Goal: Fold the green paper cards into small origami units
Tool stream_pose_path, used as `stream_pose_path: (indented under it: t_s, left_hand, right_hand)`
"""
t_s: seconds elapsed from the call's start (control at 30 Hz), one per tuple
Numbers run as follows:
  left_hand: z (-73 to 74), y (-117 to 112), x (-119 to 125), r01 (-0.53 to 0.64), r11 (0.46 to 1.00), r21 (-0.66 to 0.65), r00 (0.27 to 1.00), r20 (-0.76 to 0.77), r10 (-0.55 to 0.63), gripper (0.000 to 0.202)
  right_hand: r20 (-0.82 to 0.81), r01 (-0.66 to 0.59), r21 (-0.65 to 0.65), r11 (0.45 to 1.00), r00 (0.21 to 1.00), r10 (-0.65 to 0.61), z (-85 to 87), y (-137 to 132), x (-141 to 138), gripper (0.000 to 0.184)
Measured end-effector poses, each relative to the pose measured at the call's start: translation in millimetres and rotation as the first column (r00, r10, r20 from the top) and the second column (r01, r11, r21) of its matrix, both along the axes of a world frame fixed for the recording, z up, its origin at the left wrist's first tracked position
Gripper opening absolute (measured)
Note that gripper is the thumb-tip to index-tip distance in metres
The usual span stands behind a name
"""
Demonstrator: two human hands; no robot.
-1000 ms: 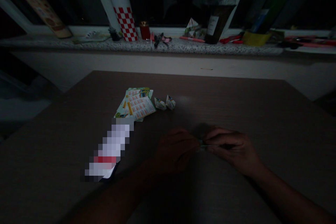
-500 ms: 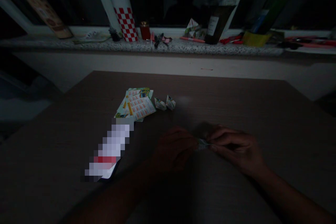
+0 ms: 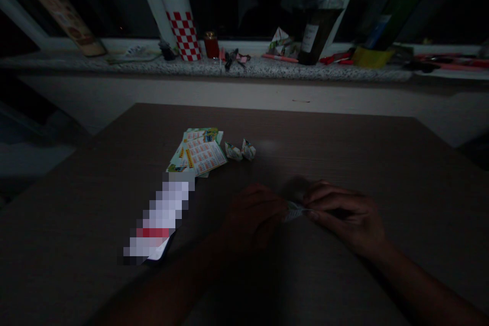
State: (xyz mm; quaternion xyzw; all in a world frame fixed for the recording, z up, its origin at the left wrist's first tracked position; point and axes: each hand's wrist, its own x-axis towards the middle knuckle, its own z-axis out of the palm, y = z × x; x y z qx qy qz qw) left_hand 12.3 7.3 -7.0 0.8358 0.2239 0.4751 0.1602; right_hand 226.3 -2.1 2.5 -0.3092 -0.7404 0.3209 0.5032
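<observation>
Between my two hands is a small folded piece of printed paper (image 3: 293,211), pale with some green. My left hand (image 3: 255,218) is closed on its left end, the fingers dark in shadow. At the other end, my right hand (image 3: 344,212) pinches the paper's tip between thumb and fingers. Two small folded paper shapes (image 3: 240,150) sit side by side on the table beyond my left hand. Left of them lies a fanned stack of printed paper slips (image 3: 202,153). The dim light hides the finer folds of the held paper.
A phone (image 3: 160,221) with a lit, blurred screen lies on the wooden table (image 3: 362,147), left of my hands. On the granite windowsill (image 3: 252,72) stand a red-and-white checked bottle (image 3: 185,35), a small red jar (image 3: 211,46), a dark cup (image 3: 315,35) and a green bottle (image 3: 397,10).
My right hand has shifted very slightly to the right, and a little more of the folded paper shows between the hands. The other things have stayed put.
</observation>
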Motion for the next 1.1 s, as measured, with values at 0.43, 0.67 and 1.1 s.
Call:
stream_pose_path:
  t_s: [0.43,0.67,1.1]
  left_hand:
    - [0.5,-0.1,1.5,-0.032,0.999,-0.031,0.999,0.012,0.032,0.009]
    - [-0.7,-2.0,3.0,-0.046,0.999,-0.024,0.999,-0.008,0.046,0.012]
    - [2.3,-4.3,7.8,-0.049,0.994,0.097,0.984,-0.165,0.065,0.007]
  right_hand:
    - [0.038,0.048,0.048,0.998,0.998,-0.050,1.9,-2.6,0.7,0.015]
    - [0.114,0.020,0.143,0.990,0.993,-0.036,1.6,-3.4,-2.7,0.024]
    - [0.347,-0.069,0.306,0.950,0.937,-0.044,-0.7,-6.9,-5.0,0.024]
